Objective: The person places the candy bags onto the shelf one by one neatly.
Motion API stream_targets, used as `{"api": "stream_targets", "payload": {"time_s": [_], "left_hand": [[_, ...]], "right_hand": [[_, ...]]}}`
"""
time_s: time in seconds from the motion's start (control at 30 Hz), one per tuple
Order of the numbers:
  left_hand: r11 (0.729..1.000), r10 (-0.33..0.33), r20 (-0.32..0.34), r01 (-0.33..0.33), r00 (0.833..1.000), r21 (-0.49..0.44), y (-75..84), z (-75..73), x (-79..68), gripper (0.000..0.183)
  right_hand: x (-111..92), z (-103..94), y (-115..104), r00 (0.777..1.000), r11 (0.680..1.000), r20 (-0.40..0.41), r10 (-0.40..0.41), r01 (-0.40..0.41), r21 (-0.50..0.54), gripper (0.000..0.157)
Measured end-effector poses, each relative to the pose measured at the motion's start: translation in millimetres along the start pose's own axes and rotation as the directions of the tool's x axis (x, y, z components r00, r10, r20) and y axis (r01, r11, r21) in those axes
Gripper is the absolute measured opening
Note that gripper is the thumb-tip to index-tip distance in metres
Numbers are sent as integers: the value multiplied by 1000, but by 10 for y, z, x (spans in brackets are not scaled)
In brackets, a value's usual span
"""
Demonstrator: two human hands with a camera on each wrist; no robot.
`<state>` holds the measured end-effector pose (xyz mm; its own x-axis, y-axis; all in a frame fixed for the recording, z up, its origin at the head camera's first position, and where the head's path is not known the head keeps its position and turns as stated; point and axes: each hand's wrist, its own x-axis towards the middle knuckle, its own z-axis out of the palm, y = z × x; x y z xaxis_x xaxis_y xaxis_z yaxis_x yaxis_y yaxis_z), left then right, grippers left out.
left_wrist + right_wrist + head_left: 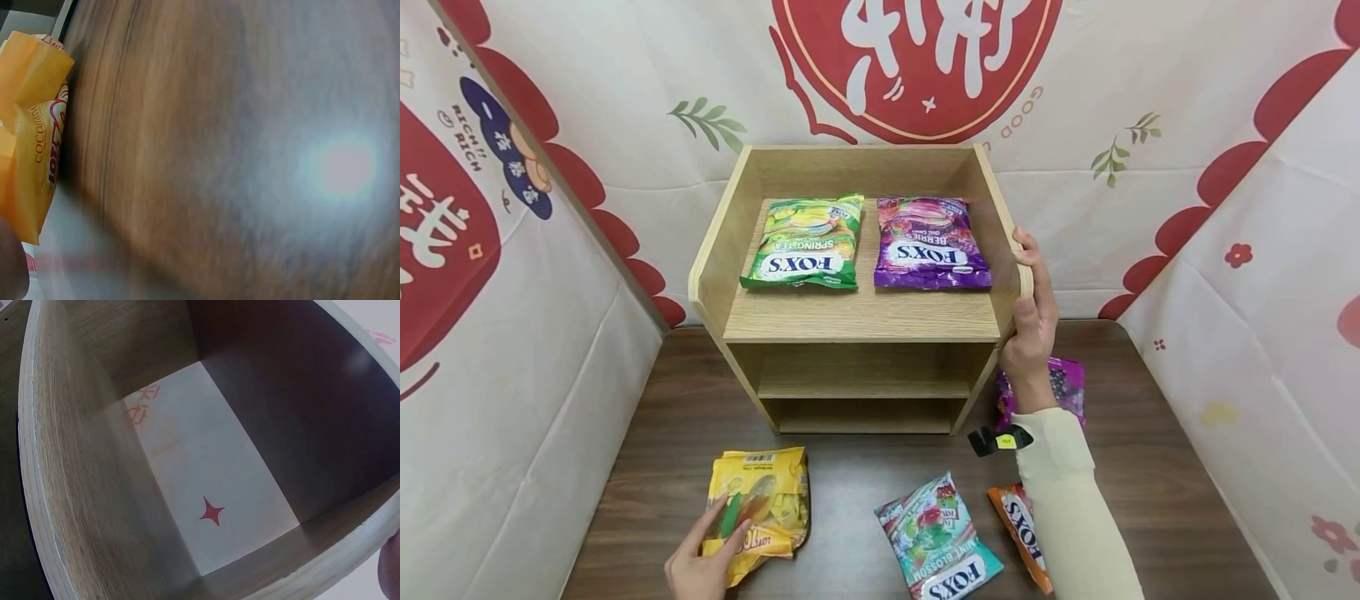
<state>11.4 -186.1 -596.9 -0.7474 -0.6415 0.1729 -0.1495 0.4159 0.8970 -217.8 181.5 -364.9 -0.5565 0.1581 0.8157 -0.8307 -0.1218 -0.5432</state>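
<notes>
A wooden shelf unit (865, 321) stands at the middle of the brown table. My right hand (1033, 321) grips the front edge of its right side panel, fingers near the top and thumb lower. In the right wrist view, a fingertip (390, 569) shows beside the pale wooden rim (344, 553). At the lower left of the head view, my left hand (700, 567) holds a yellow candy bag (767, 492) between thumb and fingers. That bag's folded end (34, 150) fills the left side of the left wrist view, with a dark, blurred fingertip (9, 265) below.
On the top shelf lie a green Fox's bag (812, 242) and a purple Fox's bag (928, 242). A teal Fox's bag (936, 533) and an orange one (1018, 533) lie in front. Another purple bag (1069, 383) is partly behind the right wrist. Printed cloth (1247, 208) surrounds the table.
</notes>
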Motion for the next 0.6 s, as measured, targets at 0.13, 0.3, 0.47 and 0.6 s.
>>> {"api": "stream_targets", "payload": {"time_s": [0.13,0.3,0.47,0.6], "left_hand": [[997,10,-17,-11,1000,-78,52,27,-54,46],[993,73,-32,-75,997,-96,235,33,-110,46],[964,139,-3,-136,990,-229,391,22,-128,46],[930,169,32,-149,985,-335,422,33,-108,45]], "right_hand": [[2,-2,5,1000,1000,-2,-4,4,4,65],[4,6,-1,1000,1000,-3,1,-1,7,66],[9,23,-27,1000,1000,-4,2,-2,6,66],[19,53,-52,1000,1000,-6,-8,8,16,66]]}}
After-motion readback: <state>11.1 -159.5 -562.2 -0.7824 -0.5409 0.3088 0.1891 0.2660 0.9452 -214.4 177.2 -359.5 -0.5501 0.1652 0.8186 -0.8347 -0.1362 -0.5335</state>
